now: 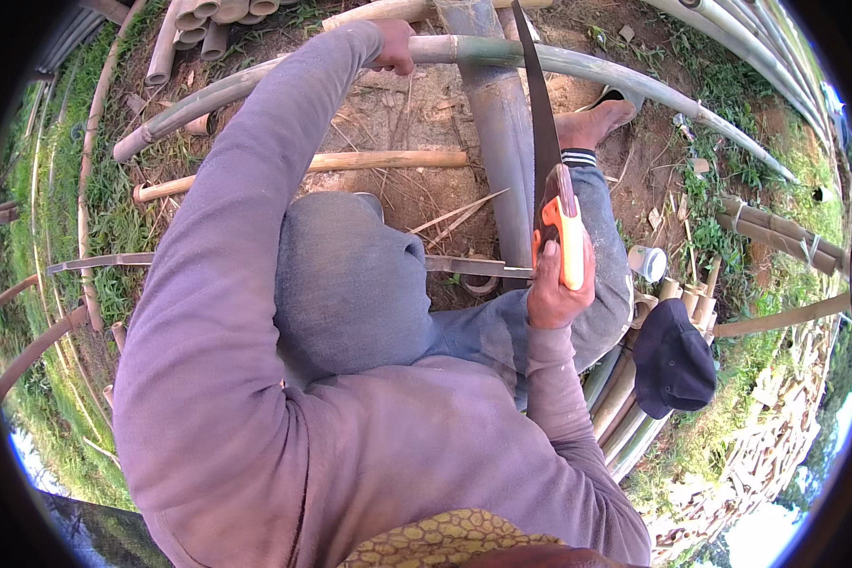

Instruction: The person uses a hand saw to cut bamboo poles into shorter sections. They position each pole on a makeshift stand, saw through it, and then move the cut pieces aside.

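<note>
My right hand (562,295) is closed round the orange handle of a handsaw (545,133). Its long dark blade points away from me, and the far part crosses over a long bamboo pole (625,68). My left hand (395,47) is closed on that pole, a little left of the blade. The pole lies crosswise over a thick grey bamboo (502,142) that runs away from me between my legs. Whether the saw's teeth touch the pole, I cannot tell.
A shorter bamboo piece (388,159) lies on the dirt beyond my left knee. At right, a dark cap (673,358) rests on bundled bamboo (625,417) near a white container (647,263). Cut bamboo tubes (189,36) are piled far left. My bare foot (594,125) is near the saw.
</note>
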Motion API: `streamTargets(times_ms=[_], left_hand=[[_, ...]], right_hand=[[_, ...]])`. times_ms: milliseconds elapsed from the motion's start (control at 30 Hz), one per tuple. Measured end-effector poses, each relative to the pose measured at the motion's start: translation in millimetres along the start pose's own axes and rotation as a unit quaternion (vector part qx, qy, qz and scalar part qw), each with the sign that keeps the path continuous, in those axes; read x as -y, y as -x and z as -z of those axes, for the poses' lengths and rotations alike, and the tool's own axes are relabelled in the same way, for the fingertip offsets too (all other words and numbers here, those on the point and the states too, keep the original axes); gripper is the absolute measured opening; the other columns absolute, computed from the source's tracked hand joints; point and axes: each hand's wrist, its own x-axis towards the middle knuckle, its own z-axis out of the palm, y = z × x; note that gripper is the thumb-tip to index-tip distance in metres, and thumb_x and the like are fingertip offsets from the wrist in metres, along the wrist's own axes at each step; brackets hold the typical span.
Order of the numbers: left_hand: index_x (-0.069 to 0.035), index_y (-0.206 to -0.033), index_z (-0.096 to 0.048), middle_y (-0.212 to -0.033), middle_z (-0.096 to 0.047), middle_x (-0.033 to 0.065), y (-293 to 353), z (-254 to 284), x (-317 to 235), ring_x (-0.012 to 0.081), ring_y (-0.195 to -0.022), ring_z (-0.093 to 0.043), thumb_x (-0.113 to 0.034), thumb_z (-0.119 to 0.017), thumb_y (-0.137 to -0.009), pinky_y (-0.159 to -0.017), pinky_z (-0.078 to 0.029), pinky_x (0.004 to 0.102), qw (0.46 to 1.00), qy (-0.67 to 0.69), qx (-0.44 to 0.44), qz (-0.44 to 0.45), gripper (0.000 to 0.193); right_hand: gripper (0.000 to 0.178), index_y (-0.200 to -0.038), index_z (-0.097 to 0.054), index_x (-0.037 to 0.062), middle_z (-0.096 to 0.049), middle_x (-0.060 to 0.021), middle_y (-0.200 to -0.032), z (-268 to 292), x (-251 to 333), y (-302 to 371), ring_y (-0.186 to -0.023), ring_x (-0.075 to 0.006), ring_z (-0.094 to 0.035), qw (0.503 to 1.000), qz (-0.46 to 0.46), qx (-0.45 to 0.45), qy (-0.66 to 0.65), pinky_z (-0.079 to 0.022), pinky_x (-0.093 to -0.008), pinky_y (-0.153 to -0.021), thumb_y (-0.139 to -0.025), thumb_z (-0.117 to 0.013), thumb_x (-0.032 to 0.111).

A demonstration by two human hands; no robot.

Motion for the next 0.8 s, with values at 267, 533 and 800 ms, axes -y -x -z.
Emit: streamTargets(times_ms=[267, 533, 800], left_hand=[[-0.001, -0.112, -0.069, -0.076, -0.067, 0.0084, -18, 0, 4, 0.0187, -0.062, -0.065, -0.015, -0.078, -0.073, -0.056, -0.053, 0.0344, 0.994, 0.092, 0.06, 0.024, 0.042], [-0.017, -0.138, -0.054, -0.119, -0.074, 0.0152, 22, -38, -32, 0.0362, -0.114, -0.071, -0.041, -0.082, -0.084, -0.093, -0.059, 0.0503, 0.945, -0.228, -0.232, -0.008, 0.065], [-0.016, -0.133, -0.059, -0.12, -0.075, 0.0149, 13, -26, -45, 0.0368, -0.113, -0.072, -0.034, -0.079, -0.086, -0.095, -0.058, 0.0534, 0.974, -0.171, -0.146, -0.027, 0.054]], right_hand=[[0.036, -0.131, -0.066, -0.0069, -0.075, -0.0154, -0.122, -58, -12, -89, -0.108, -0.0187, -0.073, 1.0, 0.0, -0.02, -0.01, -0.057, -0.0337, -0.096, -0.098, -0.074, 0.003], [0.042, -0.137, -0.063, -0.0064, -0.075, -0.0144, -0.122, -62, -12, -99, -0.108, -0.0161, -0.07, 0.998, -0.005, -0.011, -0.061, -0.056, -0.0322, -0.095, -0.1, -0.075, 0.011], [0.04, -0.136, -0.063, -0.0067, -0.072, -0.0133, -0.126, -60, -10, -109, -0.11, -0.0167, -0.069, 0.998, -0.024, -0.015, -0.055, -0.056, -0.0317, -0.097, -0.101, -0.074, 0.008]])
